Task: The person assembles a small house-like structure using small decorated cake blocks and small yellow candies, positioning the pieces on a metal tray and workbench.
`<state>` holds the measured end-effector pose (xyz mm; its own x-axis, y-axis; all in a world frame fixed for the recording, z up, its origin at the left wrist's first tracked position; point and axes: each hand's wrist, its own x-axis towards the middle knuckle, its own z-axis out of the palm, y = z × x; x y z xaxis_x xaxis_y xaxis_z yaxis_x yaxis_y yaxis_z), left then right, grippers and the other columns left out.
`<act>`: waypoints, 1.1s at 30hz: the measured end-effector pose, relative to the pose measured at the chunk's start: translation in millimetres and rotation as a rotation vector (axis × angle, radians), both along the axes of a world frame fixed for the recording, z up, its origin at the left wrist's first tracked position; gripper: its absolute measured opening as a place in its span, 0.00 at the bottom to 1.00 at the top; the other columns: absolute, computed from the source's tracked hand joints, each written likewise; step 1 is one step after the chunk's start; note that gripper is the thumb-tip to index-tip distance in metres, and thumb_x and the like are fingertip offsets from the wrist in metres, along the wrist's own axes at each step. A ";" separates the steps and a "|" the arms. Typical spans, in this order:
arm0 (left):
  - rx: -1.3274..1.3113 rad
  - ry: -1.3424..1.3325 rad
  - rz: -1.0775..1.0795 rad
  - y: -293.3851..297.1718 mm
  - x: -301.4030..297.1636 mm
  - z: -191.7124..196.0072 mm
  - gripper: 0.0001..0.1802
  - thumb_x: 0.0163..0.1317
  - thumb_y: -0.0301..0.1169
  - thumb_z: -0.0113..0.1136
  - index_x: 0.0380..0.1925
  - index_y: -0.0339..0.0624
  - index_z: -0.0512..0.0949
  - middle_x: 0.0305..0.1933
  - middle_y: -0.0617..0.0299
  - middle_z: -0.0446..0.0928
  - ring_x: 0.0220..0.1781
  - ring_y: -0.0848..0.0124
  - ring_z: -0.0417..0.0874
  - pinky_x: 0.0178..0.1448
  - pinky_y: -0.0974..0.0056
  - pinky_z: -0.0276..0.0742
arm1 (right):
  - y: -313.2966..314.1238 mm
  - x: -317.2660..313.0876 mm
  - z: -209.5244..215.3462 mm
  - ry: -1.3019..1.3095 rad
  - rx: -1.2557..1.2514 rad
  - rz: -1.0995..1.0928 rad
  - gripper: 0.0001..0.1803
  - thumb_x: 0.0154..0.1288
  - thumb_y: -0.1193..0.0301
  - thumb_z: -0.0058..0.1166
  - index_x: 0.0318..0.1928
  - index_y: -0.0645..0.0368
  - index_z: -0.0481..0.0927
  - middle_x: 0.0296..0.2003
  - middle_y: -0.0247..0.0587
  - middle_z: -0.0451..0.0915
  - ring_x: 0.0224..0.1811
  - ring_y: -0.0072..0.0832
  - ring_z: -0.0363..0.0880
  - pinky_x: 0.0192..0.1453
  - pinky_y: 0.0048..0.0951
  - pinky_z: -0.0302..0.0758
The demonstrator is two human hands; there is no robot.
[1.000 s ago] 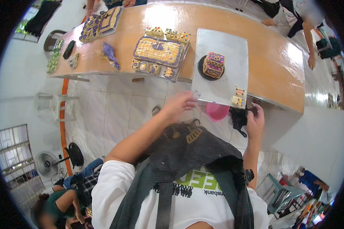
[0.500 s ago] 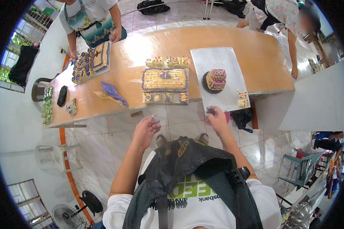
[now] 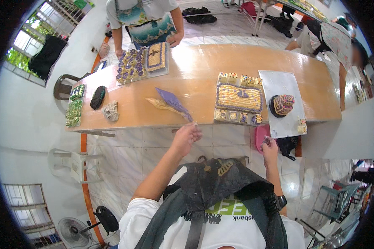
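My left hand (image 3: 188,137) is at the near table edge, just below the tips of two piping bags, one purple (image 3: 170,100) and one cream (image 3: 161,104). Its fingers are loosely apart, with a small whitish spot at one fingertip. My right hand (image 3: 270,150) is curled below the near left corner of a white board (image 3: 284,129), beside a pink container (image 3: 260,137); whether its fingers hold anything is hidden. On that board stand a small round decorated cake (image 3: 283,104) and small cake pieces (image 3: 302,125). A rectangular yellow-and-purple frosted cake (image 3: 240,97) lies left of it, with small squares around it.
Across the wooden table (image 3: 207,62), a person in an apron (image 3: 147,29) stands by a board of purple-and-yellow cakes (image 3: 133,65). Green-topped cakes (image 3: 74,112), a cloth (image 3: 111,111) and a dark bundle (image 3: 97,97) lie left. Another person (image 3: 334,45) bends at right. A white chair (image 3: 77,164) stands left.
The view has turned left, so the table's things appear farther right. My left hand is now by the piping bags' tips; my right hand has drawn back from the board's edge toward the pink container.
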<state>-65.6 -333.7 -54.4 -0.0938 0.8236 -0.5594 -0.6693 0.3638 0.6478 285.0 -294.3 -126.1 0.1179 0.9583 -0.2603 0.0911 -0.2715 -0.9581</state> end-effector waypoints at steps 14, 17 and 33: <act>0.155 -0.112 -0.025 28.6 -4.7 0.7 0.12 0.62 0.35 0.47 0.40 0.41 0.71 0.37 0.61 0.73 0.40 0.68 0.72 0.51 0.63 0.68 | 15.6 151.0 6.6 -0.404 0.062 -0.510 0.18 0.45 0.70 0.56 0.39 0.66 0.76 0.30 0.45 0.79 0.32 0.27 0.77 0.40 0.26 0.72; 0.171 -0.068 0.032 28.2 16.6 8.1 0.12 0.62 0.36 0.46 0.40 0.41 0.71 0.39 0.60 0.72 0.42 0.67 0.71 0.52 0.62 0.67 | 18.4 187.6 5.5 -0.464 0.127 -0.604 0.19 0.44 0.69 0.57 0.39 0.67 0.76 0.29 0.44 0.78 0.31 0.27 0.76 0.39 0.26 0.72; 0.144 0.052 0.118 28.1 120.9 38.6 0.13 0.62 0.36 0.46 0.40 0.41 0.72 0.39 0.59 0.73 0.43 0.65 0.72 0.53 0.60 0.66 | 73.0 199.1 -43.6 -0.620 0.140 -0.442 0.41 0.36 0.56 0.67 0.50 0.66 0.66 0.48 0.59 0.63 0.51 0.47 0.61 0.57 0.40 0.60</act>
